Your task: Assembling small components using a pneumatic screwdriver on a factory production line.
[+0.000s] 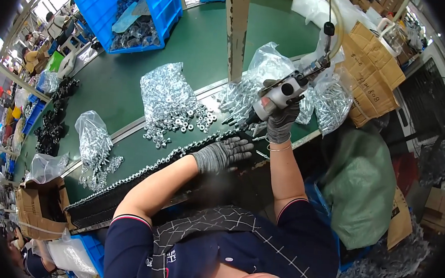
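My right hand, in a grey glove with a bracelet at the wrist, is closed around a grey and black power driver. The driver is tilted, its dark nose pointing down-left toward the far end of a long row of silver nuts along a black rack. My left hand, also gloved, lies flat with fingers stretched beside that row, palm down. Loose bolts lie between the two hands. Whether the driver's tip touches a part is hidden.
Bags of nuts and bolts spill onto the green table. A metal post rises behind. A hose runs to the driver. Around stand a blue bin, cardboard box and green sack.
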Motion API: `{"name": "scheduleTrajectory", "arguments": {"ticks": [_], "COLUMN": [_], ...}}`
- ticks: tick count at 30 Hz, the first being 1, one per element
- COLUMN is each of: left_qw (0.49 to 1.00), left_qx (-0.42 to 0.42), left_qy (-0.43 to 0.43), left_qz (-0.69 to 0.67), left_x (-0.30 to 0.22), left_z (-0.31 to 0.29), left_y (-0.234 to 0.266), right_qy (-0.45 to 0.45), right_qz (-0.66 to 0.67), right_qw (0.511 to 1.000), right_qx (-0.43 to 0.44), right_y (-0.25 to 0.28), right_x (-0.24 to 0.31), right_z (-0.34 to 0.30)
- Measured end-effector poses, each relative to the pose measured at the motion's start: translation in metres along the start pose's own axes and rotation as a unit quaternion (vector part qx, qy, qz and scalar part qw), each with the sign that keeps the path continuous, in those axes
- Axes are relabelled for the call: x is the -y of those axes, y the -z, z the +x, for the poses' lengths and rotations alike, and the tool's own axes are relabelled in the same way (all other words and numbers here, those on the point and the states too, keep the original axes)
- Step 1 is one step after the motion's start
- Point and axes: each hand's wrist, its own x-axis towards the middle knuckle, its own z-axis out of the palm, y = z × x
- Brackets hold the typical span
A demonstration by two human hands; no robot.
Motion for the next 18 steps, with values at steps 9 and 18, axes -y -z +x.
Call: {"name": "scheduleTrajectory", "arguments": {"ticks": [9, 18], "left_qw": [0.999, 0.999], "left_qx": [0.045, 0.022], "left_qy": [0.001, 0.015], "left_qz": [-0.017, -0.021], "left_x": [-0.006, -0.005], "left_z": [0.01, 0.009], "left_y": [0.006, 0.002], "right_qy": [-0.054, -0.18], "right_qz": [0.008, 0.232], "right_qw": [0.993, 0.956], "right_qx": [0.102, 0.002], "right_y": [0.012, 0.015], "right_x": [-0.005, 0.018], "right_z": [-0.012, 0.001]}}
